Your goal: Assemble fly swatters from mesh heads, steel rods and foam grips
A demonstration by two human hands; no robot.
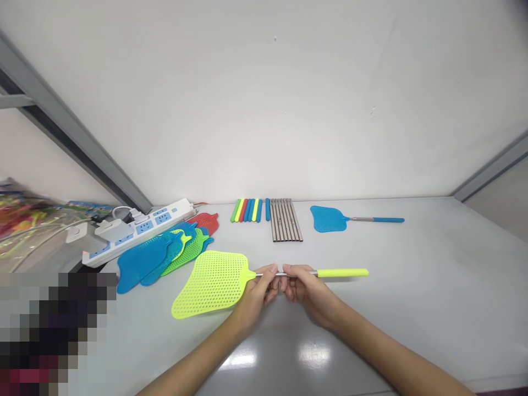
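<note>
A yellow fly swatter [212, 283] lies level across both hands, just above the grey table. Its perforated head points left and its yellow grip [343, 273] points right. My left hand [260, 291] is closed on the metal rod close to the head. Pinching the same rod nearer the grip is my right hand [303, 286]. The two sets of fingertips almost meet at the middle of the rod. Behind them, several metal rods [285, 220] lie side by side, with a row of coloured grips [246, 210] to their left.
A finished blue fly swatter [329, 219] lies at the back right. Several loose swatter heads [142, 261] overlap on the left, beside a white power strip [136, 234] with plugs in it. Plastic-wrapped items [25, 220] sit at the far left. A wall [284, 110] rises behind the table [412, 308].
</note>
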